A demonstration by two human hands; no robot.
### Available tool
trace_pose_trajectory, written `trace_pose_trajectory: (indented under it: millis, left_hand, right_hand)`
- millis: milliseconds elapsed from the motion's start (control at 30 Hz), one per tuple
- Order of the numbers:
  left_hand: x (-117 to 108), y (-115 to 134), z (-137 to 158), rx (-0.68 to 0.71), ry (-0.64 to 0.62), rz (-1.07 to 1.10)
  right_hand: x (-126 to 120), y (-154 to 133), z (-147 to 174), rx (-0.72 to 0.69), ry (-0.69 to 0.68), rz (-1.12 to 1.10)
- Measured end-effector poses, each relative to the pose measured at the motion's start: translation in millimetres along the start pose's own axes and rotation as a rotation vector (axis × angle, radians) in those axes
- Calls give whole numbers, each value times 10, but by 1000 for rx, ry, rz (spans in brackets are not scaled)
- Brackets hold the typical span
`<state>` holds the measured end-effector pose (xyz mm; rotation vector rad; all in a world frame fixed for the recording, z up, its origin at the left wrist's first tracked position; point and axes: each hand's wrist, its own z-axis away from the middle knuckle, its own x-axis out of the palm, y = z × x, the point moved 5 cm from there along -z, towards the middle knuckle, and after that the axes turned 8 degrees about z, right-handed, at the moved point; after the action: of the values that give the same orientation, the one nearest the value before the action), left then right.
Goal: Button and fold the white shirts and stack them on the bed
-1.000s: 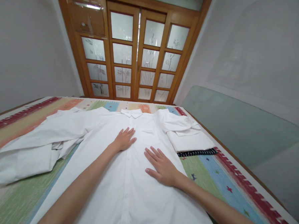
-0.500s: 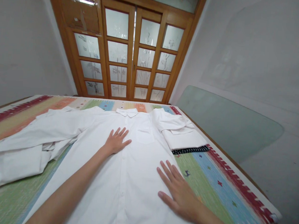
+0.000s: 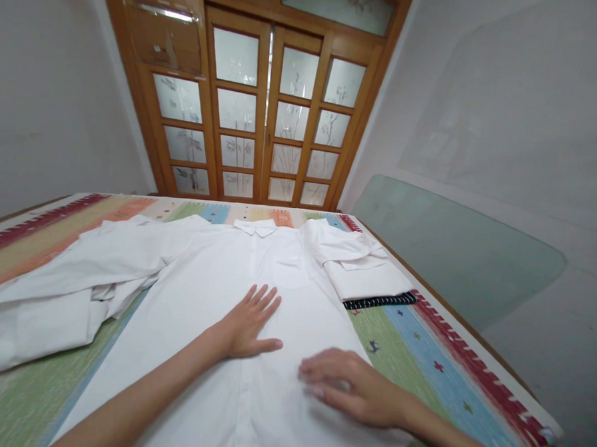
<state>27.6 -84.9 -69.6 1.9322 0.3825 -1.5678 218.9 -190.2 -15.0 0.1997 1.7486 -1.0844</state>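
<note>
A white button-up shirt [image 3: 215, 279] lies spread face up, its collar [image 3: 255, 227] at the far end and its button line running toward me. My left hand [image 3: 252, 324] rests flat on the shirt's middle by the buttons, fingers stretched out. Slightly blurred, my right hand [image 3: 340, 384] is over the right side of the shirt, fingers bent and thumb apart, with nothing held. Whether it touches the cloth I cannot tell. The left sleeve area runs out over more white cloth [image 3: 48, 317].
Folded white clothing [image 3: 368, 280] with a black striped piece [image 3: 382, 300] under it lies at the right. A colourful striped cloth [image 3: 421, 363] covers the table. Behind stand wooden doors with glass panes [image 3: 264, 115]; a pale green panel [image 3: 457, 245] is on the right wall.
My left hand has slid down the shirt toward me and a little right. My right hand has shifted slightly left, its fingers going from spread flat to bent.
</note>
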Motion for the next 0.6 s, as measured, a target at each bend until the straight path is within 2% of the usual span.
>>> trace_pose_trajectory:
  millis: [67, 133, 200, 300, 400, 600]
  left_hand:
    - [5, 88, 35, 31, 16, 33]
    - [0, 161, 79, 66, 34, 63]
    - [-2, 209, 127, 89, 36, 87]
    - [7, 232, 184, 86, 18, 113]
    - [10, 229, 209, 73, 25, 132]
    - [34, 213, 203, 45, 16, 158]
  right_hand:
    - [-74, 179, -333, 15, 132, 107]
    - [-69, 403, -728, 39, 169, 231]
    - [-25, 638, -1124, 83, 172, 355]
    - [96, 942, -1595, 170, 88, 480]
    - [128, 1157, -1836, 312, 125, 555]
    - [56, 1398, -1975, 535, 183, 569]
